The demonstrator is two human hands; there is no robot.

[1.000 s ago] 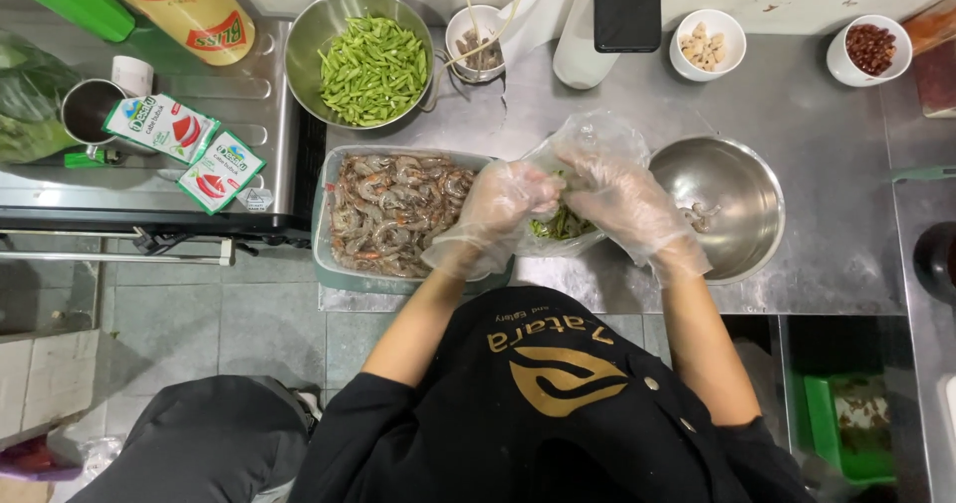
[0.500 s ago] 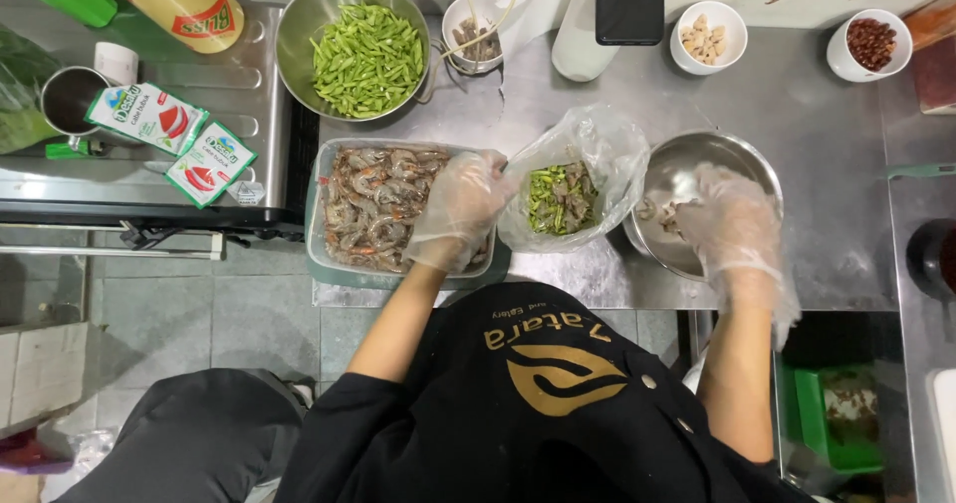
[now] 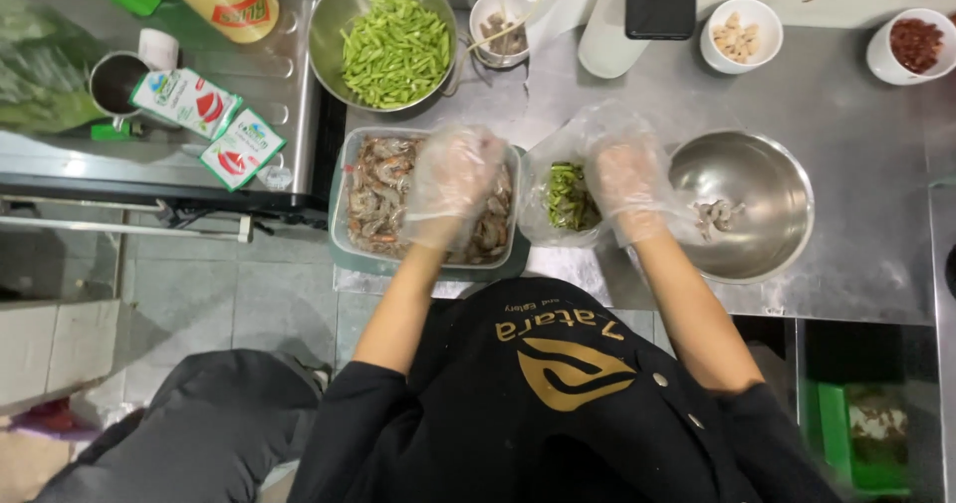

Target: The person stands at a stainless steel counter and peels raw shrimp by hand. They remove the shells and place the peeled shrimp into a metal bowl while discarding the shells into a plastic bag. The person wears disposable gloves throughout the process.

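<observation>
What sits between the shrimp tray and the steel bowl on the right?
In the head view, a clear plastic bag holding green scraps lies between the shrimp tray and the steel bowl; the right hand hovers over it.

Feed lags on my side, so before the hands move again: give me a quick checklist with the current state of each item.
1. Left hand gloved, over the shrimp tray: ok.
2. Shrimp actually in the left grip: cannot tell.
3. Right hand gloved, at the plastic bag of scraps: ok.
4. Steel bowl within reach, a few peeled shrimp inside: ok.
5. Bag open: ok.
</observation>
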